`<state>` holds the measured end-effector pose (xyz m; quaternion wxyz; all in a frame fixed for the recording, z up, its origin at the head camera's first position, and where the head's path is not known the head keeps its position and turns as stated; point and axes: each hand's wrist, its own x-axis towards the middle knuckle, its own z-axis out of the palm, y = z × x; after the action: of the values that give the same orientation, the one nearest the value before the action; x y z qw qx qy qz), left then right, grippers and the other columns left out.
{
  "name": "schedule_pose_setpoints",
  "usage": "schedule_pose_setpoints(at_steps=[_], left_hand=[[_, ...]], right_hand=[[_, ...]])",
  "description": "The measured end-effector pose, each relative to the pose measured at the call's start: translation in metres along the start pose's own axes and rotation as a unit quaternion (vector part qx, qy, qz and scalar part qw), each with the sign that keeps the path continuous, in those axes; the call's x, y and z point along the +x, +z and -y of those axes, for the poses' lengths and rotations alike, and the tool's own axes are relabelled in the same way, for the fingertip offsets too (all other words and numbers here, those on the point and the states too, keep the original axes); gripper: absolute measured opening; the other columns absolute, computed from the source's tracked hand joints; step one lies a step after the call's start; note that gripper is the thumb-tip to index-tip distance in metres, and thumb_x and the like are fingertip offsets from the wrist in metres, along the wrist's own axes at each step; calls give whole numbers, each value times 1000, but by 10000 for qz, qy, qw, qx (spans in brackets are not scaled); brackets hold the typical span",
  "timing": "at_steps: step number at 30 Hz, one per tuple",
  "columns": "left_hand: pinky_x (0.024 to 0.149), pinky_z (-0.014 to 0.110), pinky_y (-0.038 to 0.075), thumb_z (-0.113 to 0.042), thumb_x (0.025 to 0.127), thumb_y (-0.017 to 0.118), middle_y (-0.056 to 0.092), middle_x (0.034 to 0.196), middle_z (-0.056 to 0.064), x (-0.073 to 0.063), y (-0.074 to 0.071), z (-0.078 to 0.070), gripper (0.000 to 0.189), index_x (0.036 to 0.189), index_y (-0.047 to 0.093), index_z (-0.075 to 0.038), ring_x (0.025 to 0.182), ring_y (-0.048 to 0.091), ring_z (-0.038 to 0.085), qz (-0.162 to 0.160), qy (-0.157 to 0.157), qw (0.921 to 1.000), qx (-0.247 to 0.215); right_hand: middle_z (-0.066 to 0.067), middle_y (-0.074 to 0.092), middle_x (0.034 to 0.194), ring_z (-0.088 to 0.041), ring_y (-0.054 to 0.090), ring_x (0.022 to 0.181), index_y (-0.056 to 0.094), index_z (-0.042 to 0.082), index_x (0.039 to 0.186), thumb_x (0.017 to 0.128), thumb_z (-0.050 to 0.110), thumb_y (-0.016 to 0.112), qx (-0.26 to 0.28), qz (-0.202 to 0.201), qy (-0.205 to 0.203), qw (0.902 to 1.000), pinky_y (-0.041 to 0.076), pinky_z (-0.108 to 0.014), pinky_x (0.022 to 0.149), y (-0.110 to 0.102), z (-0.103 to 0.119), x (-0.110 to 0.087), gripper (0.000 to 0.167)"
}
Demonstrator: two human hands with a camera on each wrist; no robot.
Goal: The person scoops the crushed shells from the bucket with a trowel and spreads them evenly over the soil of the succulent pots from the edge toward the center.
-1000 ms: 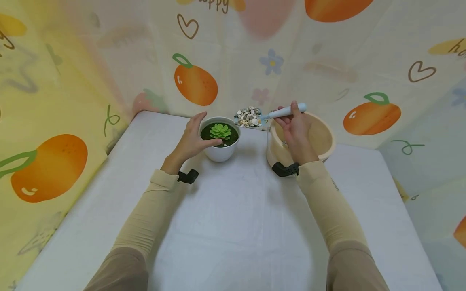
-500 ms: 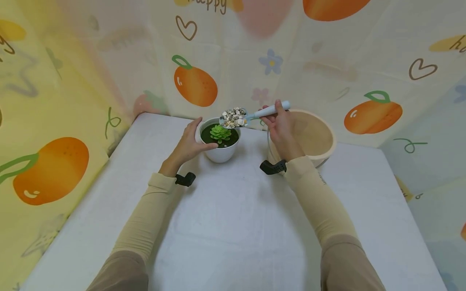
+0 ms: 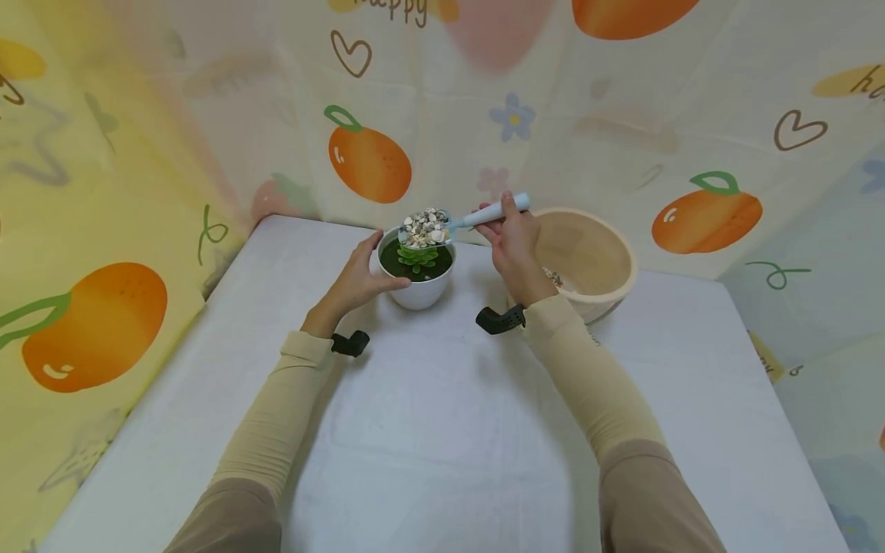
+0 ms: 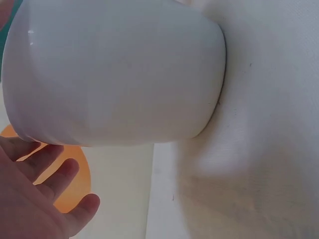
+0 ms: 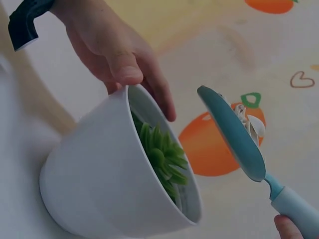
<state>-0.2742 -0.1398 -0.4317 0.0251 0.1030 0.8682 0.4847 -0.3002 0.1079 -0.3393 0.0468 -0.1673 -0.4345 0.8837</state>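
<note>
Left hand (image 3: 356,275) relaxed, fingers spread, touching smooth white pot (image 3: 423,293) on table (image 3: 449,422); right hand (image 3: 513,242) grips pale-blue scoop (image 5: 232,135) — coarse, mottled pebbles (image 3: 425,229) heaped above pot. Green succulent (image 5: 162,157) partly hidden — beige tub (image 3: 594,250) partly blocked by right hand.

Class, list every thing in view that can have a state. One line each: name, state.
white pot, upright on the table, dark filling inside
plant, upright in the white pot
scoop, loaded, roughly level over the plant
pebbles, heaped in the scoop
tub, upright, a few pebbles visible inside
left hand, spread at the white pot's rim
right hand, gripping the scoop
</note>
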Motion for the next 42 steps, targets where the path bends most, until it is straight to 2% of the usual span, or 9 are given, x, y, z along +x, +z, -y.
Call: schedule_pose_setpoints(at_steps=[4,10,15,19,23,25,33,38,42], left_hand=[[119,57,17,-39,73,84,22,161,13,0,0,1,111,156,16,-8,149,19,31,27,-30,10000,-50],[120,55,16,-39,73,84,21,162,12,1,2,5,112,157,15,-9,150,17,30,42,38,9998,-198],[120,55,18,-39,74,83,20,162,10,1,4,8,111,157,14,-11,150,17,29,68,4,9994,-325],[119,54,21,-38,75,83,20,162,9,2,5,10,110,157,15,-14,150,19,28,106,-29,9992,-395],[119,53,22,-37,75,83,22,161,10,2,4,10,109,157,16,-14,149,22,28,107,-9,9991,-417],[119,53,23,-37,75,83,23,161,9,2,4,10,108,156,17,-13,148,23,28,96,-1,9991,-415],[119,53,23,-36,75,83,24,161,9,3,2,10,107,156,18,-13,148,23,29,57,62,9994,-349],[119,53,22,-36,75,83,25,161,8,3,2,11,106,156,19,-14,148,23,27,47,30,9993,-363],[119,55,22,-36,75,84,25,161,7,3,3,10,106,156,19,-14,148,23,28,60,4,9991,-425]], right_hand=[[-16,64,90,-30,69,89,56,1,121,101,22,52,-53,26,43,10000,50,-50,95,4,-6,0,30],[-14,65,85,-28,71,86,47,-5,133,102,22,50,-149,83,70,9998,50,-50,95,6,-17,1,41],[-16,63,92,-32,68,102,43,-4,137,103,23,47,-207,147,137,9996,51,-47,96,6,-25,0,45],[-18,62,95,-33,68,102,49,-3,127,103,22,48,-194,128,110,9997,52,-47,95,6,-31,1,35],[-17,62,89,-26,69,85,52,5,104,102,21,50,-257,81,-4,9996,53,-48,93,6,-37,3,17],[-16,62,87,-24,69,80,51,6,100,101,21,51,-321,104,-61,9994,53,-48,92,7,-39,3,14],[-16,63,88,-22,71,77,53,-1,113,101,19,53,-936,247,-593,9935,56,-44,87,15,-43,-1,24],[-16,63,85,-18,69,70,54,-3,111,100,17,55,-1078,266,-805,9906,56,-45,86,18,-46,-2,22],[-16,61,83,-41,70,90,53,-4,110,99,15,55,-1141,291,-958,9884,57,-46,84,18,-49,-2,22]])
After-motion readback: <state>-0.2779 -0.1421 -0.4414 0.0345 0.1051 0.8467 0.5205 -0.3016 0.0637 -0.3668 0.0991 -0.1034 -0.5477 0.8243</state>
